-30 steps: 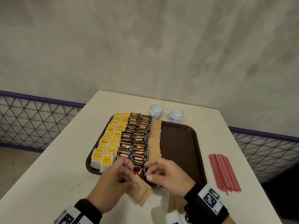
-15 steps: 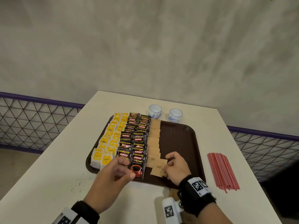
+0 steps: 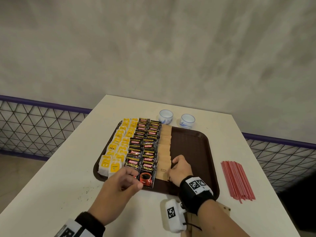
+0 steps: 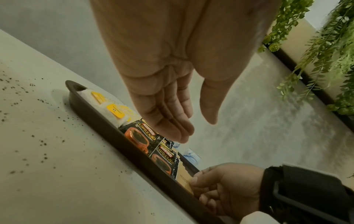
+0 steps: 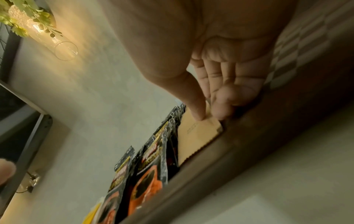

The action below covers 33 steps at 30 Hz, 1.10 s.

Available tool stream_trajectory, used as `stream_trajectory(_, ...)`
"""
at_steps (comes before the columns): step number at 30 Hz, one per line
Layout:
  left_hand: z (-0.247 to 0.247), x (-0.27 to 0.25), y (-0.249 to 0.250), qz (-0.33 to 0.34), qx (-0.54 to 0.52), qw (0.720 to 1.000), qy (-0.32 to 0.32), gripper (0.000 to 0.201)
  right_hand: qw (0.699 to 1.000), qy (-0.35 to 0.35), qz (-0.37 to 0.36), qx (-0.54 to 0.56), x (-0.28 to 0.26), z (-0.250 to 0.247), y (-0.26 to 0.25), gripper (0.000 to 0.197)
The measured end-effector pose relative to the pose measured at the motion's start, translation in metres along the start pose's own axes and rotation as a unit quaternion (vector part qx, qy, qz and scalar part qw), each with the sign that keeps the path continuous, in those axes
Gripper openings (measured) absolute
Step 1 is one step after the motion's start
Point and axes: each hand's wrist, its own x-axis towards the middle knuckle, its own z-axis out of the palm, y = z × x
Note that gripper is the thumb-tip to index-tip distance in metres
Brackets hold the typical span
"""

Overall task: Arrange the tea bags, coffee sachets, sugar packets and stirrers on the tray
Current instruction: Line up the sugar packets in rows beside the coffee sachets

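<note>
I count two small white-and-blue porcelain cups far off, one brown plastic tray, two columns each of yellow-tagged tea bags and black coffee sachets, one column of tan sugar packets, one bundle of red stirrers right.

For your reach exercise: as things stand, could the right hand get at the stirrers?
Probably yes. The stirrers lie on the table beside the tray, with nothing between. But the right hand now pinches a sugar packet.

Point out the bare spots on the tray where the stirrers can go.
The tray is bare on its right half, from the sugar packets to the right rim; the right hand sits at its near end. The left half is packed with tea bags and coffee sachets. The stirrers lie on the table.
</note>
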Motion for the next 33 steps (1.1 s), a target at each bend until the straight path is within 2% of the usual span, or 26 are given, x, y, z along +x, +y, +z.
stream_trajectory(3, 0.001, 0.0, 0.001, 0.003, 0.003, 1.0, -0.008, 0.021, 1.0, -0.002, -0.011, 0.01, -0.008, -0.02, 0.002, 0.038)
stream_trajectory(7, 0.013, -0.002, 0.005, 0.019, 0.029, 0.999, -0.033, 0.018, 0.996, 0.033, -0.053, 0.058, -0.042, -0.082, 0.006, 0.039)
stream_trajectory(10, 0.041, -0.008, 0.011, 0.033, 0.101, 0.988, -0.113, 0.018, 0.994, 0.054, -0.092, 0.037, -0.083, -0.134, 0.023, 0.032)
stream_trajectory(13, 0.083, -0.014, 0.02, 0.068, 0.201, 0.957, -0.2, 0.031, 0.991, 0.034, -0.109, -0.065, -0.124, -0.157, 0.042, 0.029)
stream_trajectory(17, 0.131, -0.015, 0.02, 0.102, 0.274, 0.924, -0.245, 0.053, 0.98, -0.09, -0.057, -0.169, -0.152, -0.136, 0.068, 0.026)
stream_trajectory(20, 0.15, -0.015, 0.015, 0.12, 0.321, 0.908, -0.242, 0.063, 0.976, -0.111, -0.09, -0.163, -0.159, -0.112, 0.082, 0.042)
stream_trajectory(23, 0.153, -0.015, 0.018, 0.126, 0.348, 0.899, -0.233, 0.048, 0.957, -0.12, -0.068, -0.254, -0.154, -0.09, 0.087, 0.058)
stream_trajectory(27, 0.151, -0.016, 0.022, 0.12, 0.345, 0.901, -0.236, 0.028, 0.966, -0.064, -0.093, -0.233, -0.147, -0.082, 0.094, 0.055)
stream_trajectory(29, 0.149, -0.016, 0.024, 0.121, 0.335, 0.907, -0.223, 0.012, 0.969, -0.044, -0.099, -0.221, -0.147, -0.083, 0.094, 0.049)
stream_trajectory(30, 0.147, -0.017, 0.025, 0.118, 0.328, 0.912, -0.215, 0.01, 0.97, -0.04, -0.098, -0.219, -0.147, -0.084, 0.095, 0.046)
stream_trajectory(33, 0.139, -0.017, 0.024, 0.069, 0.287, 0.933, -0.207, 0.022, 0.974, -0.056, -0.065, -0.208, -0.144, -0.085, 0.098, 0.055)
